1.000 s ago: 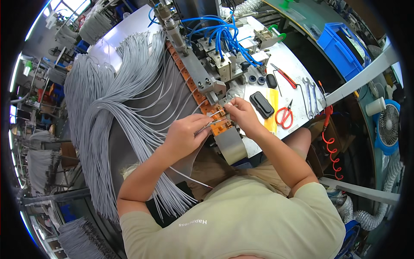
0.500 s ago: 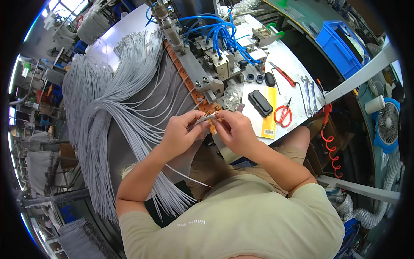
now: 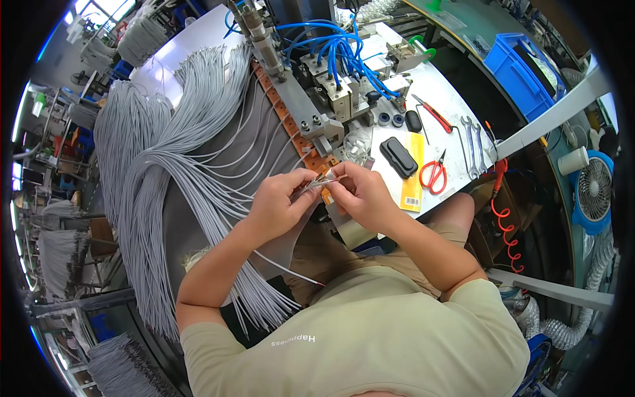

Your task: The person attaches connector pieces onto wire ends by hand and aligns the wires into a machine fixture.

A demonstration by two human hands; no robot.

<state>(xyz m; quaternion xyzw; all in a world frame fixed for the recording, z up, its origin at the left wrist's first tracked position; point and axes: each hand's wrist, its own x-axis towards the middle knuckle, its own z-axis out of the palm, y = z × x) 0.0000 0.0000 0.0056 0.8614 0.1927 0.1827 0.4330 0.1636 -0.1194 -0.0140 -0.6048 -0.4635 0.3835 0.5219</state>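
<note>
My left hand [image 3: 278,206] is closed, pinching the end of a grey cable [image 3: 305,190]. Facing it, my right hand [image 3: 365,202] is closed too, its thumb and forefinger on the thin inner wires [image 3: 332,179] at that cable's end; a reddish one shows between the hands. The fingers hide part of the end. Just beyond the hands runs an orange-brown slotted rail [image 3: 288,122], with single grey cables leading to it. To the left lies a large bundle of grey cables [image 3: 152,169], spread over the worktop and hanging down its near side.
Beyond the hands stands a metal machine [image 3: 338,99] with blue air hoses [image 3: 344,49]. On the white table at right lie red-handled scissors [image 3: 434,177], a black case [image 3: 399,157], a yellow card [image 3: 415,188] and wrenches [image 3: 472,145]. A blue fan [image 3: 593,188] stands far right.
My right fingers have shifted slightly on the cable's end, and a reddish wire now shows between my hands. The left hand stays nearly in place.
</note>
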